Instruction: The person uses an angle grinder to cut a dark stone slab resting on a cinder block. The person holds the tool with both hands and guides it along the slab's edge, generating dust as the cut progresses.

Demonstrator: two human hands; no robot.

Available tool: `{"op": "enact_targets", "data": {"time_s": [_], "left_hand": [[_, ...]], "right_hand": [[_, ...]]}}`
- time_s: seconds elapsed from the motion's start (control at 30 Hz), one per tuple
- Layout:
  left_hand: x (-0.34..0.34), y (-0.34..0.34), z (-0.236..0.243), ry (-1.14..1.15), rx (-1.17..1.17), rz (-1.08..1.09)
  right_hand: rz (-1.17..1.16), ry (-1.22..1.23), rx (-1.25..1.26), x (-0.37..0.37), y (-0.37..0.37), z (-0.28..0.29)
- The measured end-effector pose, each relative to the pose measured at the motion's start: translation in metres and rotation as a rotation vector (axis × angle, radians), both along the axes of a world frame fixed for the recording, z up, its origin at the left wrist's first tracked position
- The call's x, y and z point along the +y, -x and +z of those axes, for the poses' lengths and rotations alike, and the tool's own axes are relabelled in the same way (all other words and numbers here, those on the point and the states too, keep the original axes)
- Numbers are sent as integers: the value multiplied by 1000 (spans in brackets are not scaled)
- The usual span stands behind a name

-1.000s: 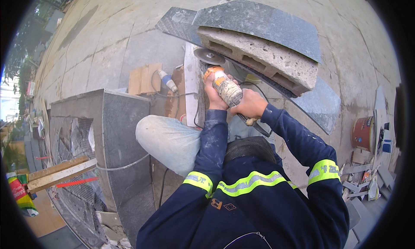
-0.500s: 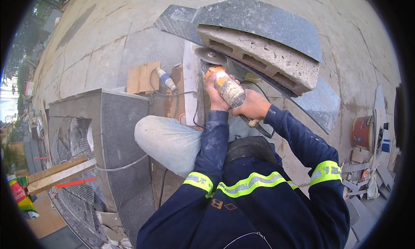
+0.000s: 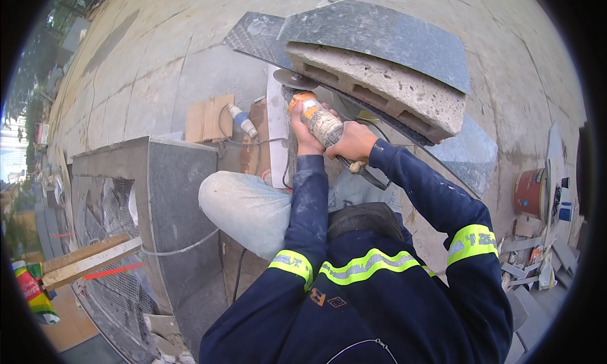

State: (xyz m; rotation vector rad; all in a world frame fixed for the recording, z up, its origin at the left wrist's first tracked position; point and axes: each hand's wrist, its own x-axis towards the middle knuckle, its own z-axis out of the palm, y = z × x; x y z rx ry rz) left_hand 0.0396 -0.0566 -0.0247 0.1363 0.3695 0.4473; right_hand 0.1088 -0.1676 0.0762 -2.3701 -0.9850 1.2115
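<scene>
My left hand (image 3: 305, 131) is closed round the front body of a dusty orange angle grinder (image 3: 322, 122). My right hand (image 3: 353, 141) grips its rear end, where a cord trails. The thin disc (image 3: 294, 77) sits at the lower edge of a dark stone slab (image 3: 254, 34); whether it touches cannot be told. A hollow concrete block (image 3: 408, 98) lies on that slab, with another grey slab (image 3: 373, 29) on top. Under the disc is a pale plank (image 3: 277, 155). A blue-and-white plug connector (image 3: 242, 120) lies left of the plank by a cardboard piece (image 3: 202, 116).
My bent left knee (image 3: 231, 206) is beside a grey stone box (image 3: 180, 225) with mesh and timber offcuts (image 3: 88, 261). A red bucket (image 3: 528, 193) and stone offcuts (image 3: 531, 269) lie at the right. A light grey slab (image 3: 465, 149) extends beyond the block.
The grinder, its disc and both my hands have shifted a little up and to the left along the slab edge. My grip looks the same.
</scene>
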Motion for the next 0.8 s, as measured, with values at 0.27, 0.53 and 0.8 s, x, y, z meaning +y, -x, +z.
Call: {"op": "enact_targets", "data": {"time_s": [0.27,0.53,0.8], "left_hand": [[10,-3,-8,71,15,-24],[-6,3,-2,63,-2,-19],[-21,7,9,81,10,-35]], "right_hand": [[-5,40,-7,7,-3,-1],[-10,25,-10,-8,5,4],[-17,-27,-27,-25,9,4]]}}
